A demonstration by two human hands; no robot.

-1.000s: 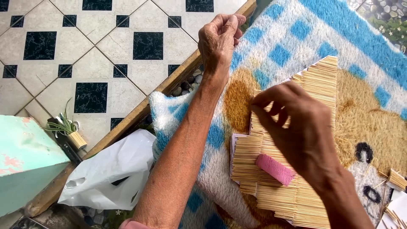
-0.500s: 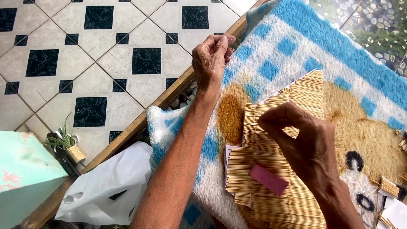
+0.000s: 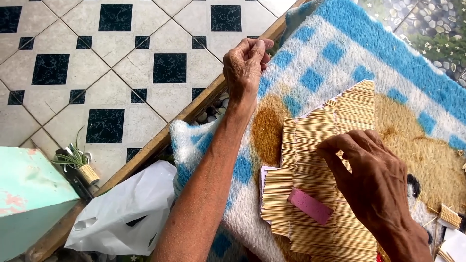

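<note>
A flat panel of thin wooden sticks, glued side by side in stepped rows, lies on a fluffy blue, white and tan rug. My right hand rests on the panel, fingertips pressing the sticks near its middle. A small pink block lies on the panel just left of that hand. My left hand reaches out to the rug's far edge with its fingers pinched together; whether something thin sits between them I cannot tell.
A wooden border strip separates the rug from a black-and-white tiled floor. A white plastic bag, a turquoise box and a small plant sit at lower left. Loose stick bundles lie at right.
My right hand has lowered from a raised pinch onto the stick panel. My left hand stays pinched at the rug's far edge. The view has shifted slightly.
</note>
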